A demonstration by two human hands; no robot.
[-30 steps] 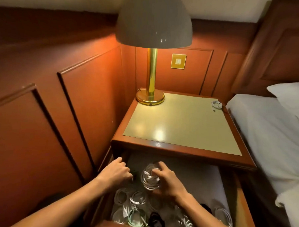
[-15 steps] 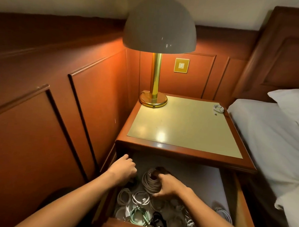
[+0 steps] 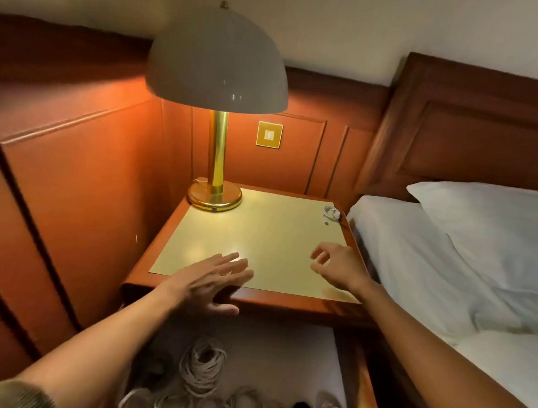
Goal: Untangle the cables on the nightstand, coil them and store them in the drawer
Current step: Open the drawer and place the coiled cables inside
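Observation:
A small white coiled cable (image 3: pixel 331 213) lies at the far right corner of the nightstand (image 3: pixel 269 234). My left hand (image 3: pixel 210 280) hovers over the front edge of the top, fingers straight and spread, holding nothing. Over the right front part of the top, my right hand (image 3: pixel 336 267) has loosely curled fingers and holds nothing; it is well short of the white cable. Below, the open drawer (image 3: pixel 357 377) holds a beige coiled cable (image 3: pixel 202 369) and several more coils along the bottom edge of the view.
A brass lamp (image 3: pixel 215 189) with a dome shade stands on the back left corner of the nightstand. Wood panelling closes in the left and back. A bed (image 3: pixel 428 272) with white sheets and a pillow adjoins the right side.
Both hands left the drawer and rose over the nightstand top. The beige coil that my right hand held now lies in the drawer. The view moved closer.

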